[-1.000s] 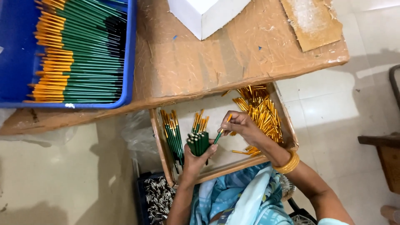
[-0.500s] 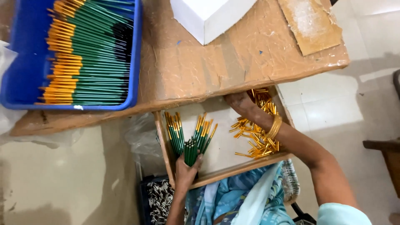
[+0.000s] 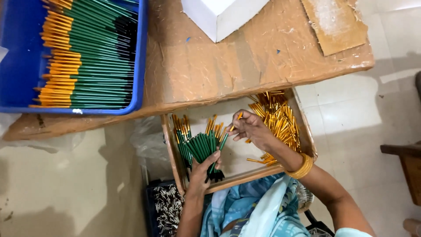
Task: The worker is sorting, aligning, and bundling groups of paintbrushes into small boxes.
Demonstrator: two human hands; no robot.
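Green pens, a fanned bundle gripped by the left hand, sit in the wooden tray at six o'clock. They look light, stiff and slick, likely best held mid-barrel. The right hand pinches one small orange cap; glossy loose caps lie at four o'clock.

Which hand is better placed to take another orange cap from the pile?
Right. The right hand is beside the orange caps; the left hand is full, gripping the green pen bundle.
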